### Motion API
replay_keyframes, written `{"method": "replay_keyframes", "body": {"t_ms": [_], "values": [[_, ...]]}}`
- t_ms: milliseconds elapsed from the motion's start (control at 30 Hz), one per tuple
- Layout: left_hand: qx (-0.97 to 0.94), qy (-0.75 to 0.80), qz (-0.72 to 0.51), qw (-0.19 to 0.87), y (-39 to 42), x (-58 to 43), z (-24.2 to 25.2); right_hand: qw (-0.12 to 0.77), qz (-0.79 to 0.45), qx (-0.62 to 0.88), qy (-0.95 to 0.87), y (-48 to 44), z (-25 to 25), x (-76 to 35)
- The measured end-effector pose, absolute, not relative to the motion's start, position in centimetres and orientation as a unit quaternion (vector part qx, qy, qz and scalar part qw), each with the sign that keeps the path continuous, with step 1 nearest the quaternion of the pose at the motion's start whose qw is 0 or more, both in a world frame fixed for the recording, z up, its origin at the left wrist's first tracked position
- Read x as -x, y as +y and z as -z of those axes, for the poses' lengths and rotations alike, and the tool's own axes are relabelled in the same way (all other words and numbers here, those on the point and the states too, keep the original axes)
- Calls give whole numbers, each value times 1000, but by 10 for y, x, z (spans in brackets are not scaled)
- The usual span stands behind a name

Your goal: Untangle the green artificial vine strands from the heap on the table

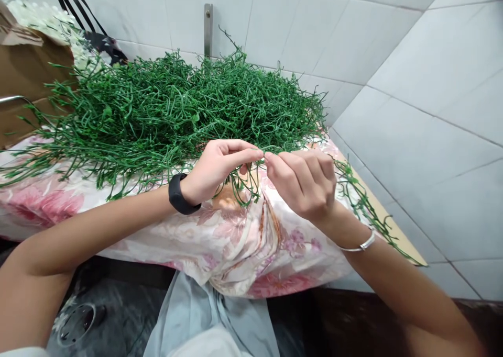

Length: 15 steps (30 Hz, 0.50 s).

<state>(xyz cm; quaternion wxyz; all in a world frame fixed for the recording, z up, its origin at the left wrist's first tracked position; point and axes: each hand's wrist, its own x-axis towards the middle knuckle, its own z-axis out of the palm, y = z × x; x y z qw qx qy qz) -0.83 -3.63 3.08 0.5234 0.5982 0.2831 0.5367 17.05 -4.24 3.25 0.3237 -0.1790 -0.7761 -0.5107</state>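
My left hand (218,168), with a black band on its wrist, is closed in a pinch in front of the green heap. Thin green artificial stems (244,192) hang below its fingers. My right hand (304,181), with a silver bangle on the wrist, is closed too, its thumb and forefinger meeting the left fingertips. A thin green strand runs between the two pinches; its end is too small to make out. Behind both hands spreads a large heap of green artificial stems (176,106) on a flowered cloth (220,242).
Beyond the heap is a white tiled wall (298,27) with a metal strip (208,30). At left stand a cardboard box (35,69) and white flowers (47,19). More green stems (365,208) lie at right along a pale yellow board (396,236).
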Motion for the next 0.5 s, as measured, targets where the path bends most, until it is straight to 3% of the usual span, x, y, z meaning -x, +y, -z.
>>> {"method": "replay_keyframes", "body": {"t_ms": [300,500], "values": [[-587,279,-569,504,-39,5,-26,422,336,245,-806,-45,-33,-168],[-571,273,-610,477,-30,7,-24,483,76,318,-813,-49,-36,-161]]}}
